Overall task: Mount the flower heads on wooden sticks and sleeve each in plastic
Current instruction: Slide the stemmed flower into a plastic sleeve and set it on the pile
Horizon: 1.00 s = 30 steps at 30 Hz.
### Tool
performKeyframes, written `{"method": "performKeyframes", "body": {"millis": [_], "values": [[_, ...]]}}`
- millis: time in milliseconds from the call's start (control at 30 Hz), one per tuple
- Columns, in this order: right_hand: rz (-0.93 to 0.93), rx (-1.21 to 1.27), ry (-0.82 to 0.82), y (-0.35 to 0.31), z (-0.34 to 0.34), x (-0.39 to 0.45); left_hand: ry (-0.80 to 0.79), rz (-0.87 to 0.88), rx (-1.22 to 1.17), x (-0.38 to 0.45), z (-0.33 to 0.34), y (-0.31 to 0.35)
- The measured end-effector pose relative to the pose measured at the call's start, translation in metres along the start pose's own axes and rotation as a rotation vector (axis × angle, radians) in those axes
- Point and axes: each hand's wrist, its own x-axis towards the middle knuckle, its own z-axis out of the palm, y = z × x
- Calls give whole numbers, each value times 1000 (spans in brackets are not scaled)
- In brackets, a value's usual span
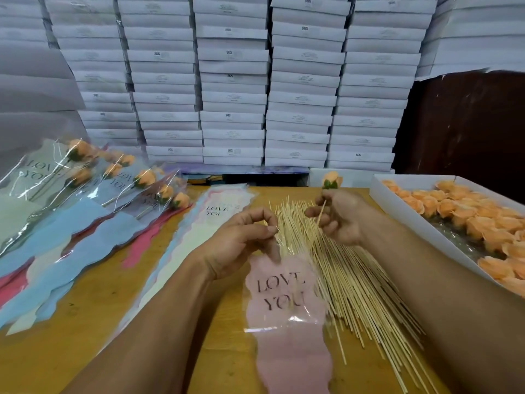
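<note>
Clear plastic everywhere on the far left: a heap of finished sleeved flowers (pixel 93 177), peach heads on sticks inside "LOVE YOU" wraps, lying on blue, pale green and red sheets that fan out over the wooden table (pixel 119 302). Just right of that heap sits a stack of empty sleeves (pixel 204 223), pastel edges showing, with the same print on the top one.

Next comes the left hand (pixel 241 240), raised a little above the table. Its fingers are curled, thumb and forefinger pinched together near the top edge of a pink sleeve (pixel 287 314) that runs down toward the camera. I can't tell for sure whether the pinch has the plastic's edge in it or not, since the clear part is hard to see there.

Partly under and right of the pink sleeve is a big loose pile of wooden sticks (pixel 349 277) spread diagonally on the table.

The right hand (pixel 338 217) is above the far end of that pile, fingers pinching a single stick (pixel 321 213) that tilts upward, with a peach flower head (pixel 331 180) and its green base mounted on the top end.

Far right is a white tray (pixel 397 211) full of loose peach flower heads (pixel 466 214). Behind it all, stacked white boxes (pixel 233 81) fill the back.
</note>
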Motion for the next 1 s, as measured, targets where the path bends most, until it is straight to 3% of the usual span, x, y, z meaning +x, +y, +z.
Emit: {"method": "performKeyframes", "body": {"millis": [367, 600, 1000], "values": [[27, 181, 202, -26, -10, 40, -162, -7, -164, -7, -2, 9], [0, 94, 330, -32, -31, 44, -146, -5, -142, -6, -2, 9], [-23, -27, 175, -11, 0, 29, -132, -48, -82, -3, 2, 4]]}}
